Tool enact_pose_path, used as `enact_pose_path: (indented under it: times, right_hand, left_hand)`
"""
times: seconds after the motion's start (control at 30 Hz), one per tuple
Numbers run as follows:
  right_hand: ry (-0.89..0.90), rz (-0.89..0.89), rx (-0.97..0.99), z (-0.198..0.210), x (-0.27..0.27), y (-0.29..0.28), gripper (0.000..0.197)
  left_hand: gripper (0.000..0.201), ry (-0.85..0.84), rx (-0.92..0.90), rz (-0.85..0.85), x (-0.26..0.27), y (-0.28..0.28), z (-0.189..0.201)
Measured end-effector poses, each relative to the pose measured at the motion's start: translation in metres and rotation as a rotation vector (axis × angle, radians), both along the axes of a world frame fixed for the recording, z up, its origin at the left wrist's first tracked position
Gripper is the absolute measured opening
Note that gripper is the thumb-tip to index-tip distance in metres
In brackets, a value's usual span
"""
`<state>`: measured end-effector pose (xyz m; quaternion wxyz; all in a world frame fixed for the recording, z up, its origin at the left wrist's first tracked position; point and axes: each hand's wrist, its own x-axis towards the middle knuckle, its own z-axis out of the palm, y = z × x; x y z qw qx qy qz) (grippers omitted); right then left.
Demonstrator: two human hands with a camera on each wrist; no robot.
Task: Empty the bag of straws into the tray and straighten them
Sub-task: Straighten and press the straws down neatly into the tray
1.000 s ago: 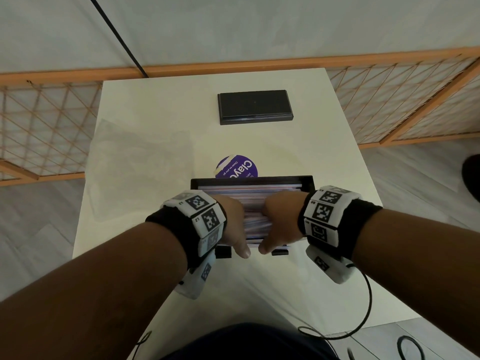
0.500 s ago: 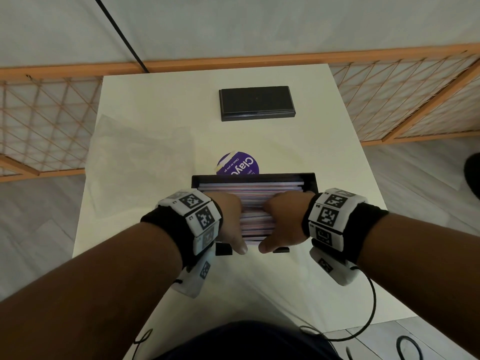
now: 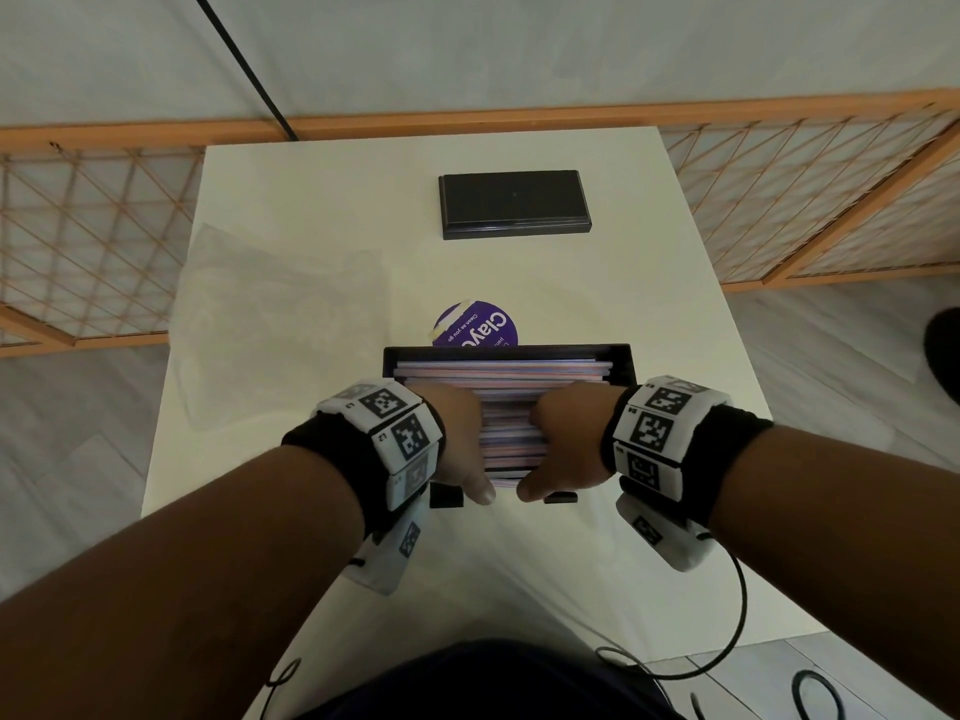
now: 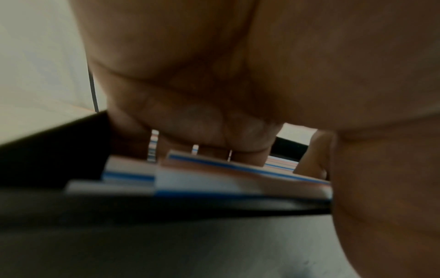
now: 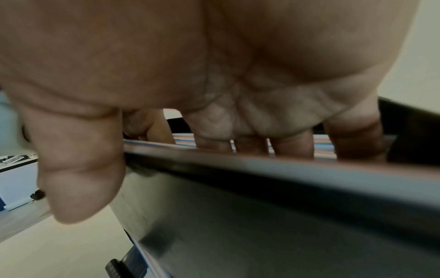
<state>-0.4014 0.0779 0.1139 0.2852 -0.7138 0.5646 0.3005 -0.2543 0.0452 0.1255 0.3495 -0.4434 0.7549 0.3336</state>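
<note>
Both grips down in tray (image 3: 621,363): left hand (image 3: 460,439) and right hand (image 3: 566,441) released, fingers (image 5: 252,144) straight-ish, pressing on straws (image 3: 498,371), thumbs hooked over near rim. From a second ago my hands barely moved, just nudged a bit toward far wall. Reckon emptying's done, I'm mid-straightening. Straws lie flat, mostly parallel, between and beyond grips. Bag (image 3: 270,314) flat on worktop (image 3: 649,314), left of left grip.

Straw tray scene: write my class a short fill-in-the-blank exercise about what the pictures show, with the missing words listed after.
1. The striped straws lie inside a ____ tray.
2. The left hand and the right hand both have fingers reaching down into the ____.
3. Just beyond the tray lies a round ____ sticker.
4. At the table's far end sits a black ____ box.

Missing words: black; tray; purple; rectangular
</note>
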Motion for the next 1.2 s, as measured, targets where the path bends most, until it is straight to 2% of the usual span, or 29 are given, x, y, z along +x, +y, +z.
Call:
enact_pose_path:
  times: [0.1,0.23,0.37,0.43,0.67,0.8,0.97,1.2]
  right_hand:
    - [-0.008,0.017,-0.062,0.003,-0.004,0.000,0.046]
    - [-0.072,0.015,-0.210,0.018,-0.013,-0.001,0.052]
    - [-0.086,0.031,-0.136,0.019,-0.008,0.002,0.047]
    - [-0.073,0.035,-0.106,0.011,-0.004,0.005,0.044]
    - [-0.077,0.018,-0.127,-0.002,-0.003,0.006,0.043]
    - [-0.071,-0.020,-0.128,-0.006,-0.003,0.007,0.043]
    - [-0.081,-0.042,-0.092,-0.008,-0.006,0.008,0.041]
    - [-0.061,-0.048,-0.075,-0.005,-0.004,0.006,0.038]
  left_hand:
    - [0.053,0.067,-0.075,0.001,0.003,-0.001,0.007]
    - [0.055,0.138,-0.246,-0.030,0.006,0.001,0.015]
    - [0.046,0.064,-0.115,-0.018,0.004,0.005,0.010]
    - [0.050,0.035,-0.077,-0.010,0.004,0.007,0.005]
    - [0.051,0.029,-0.055,0.000,0.006,0.006,-0.002]
    - [0.066,0.013,-0.069,0.004,0.007,0.005,-0.004]
    - [0.058,0.005,-0.033,0.011,0.007,0.005,-0.006]
    - [0.056,0.026,-0.036,0.029,0.007,0.004,-0.004]
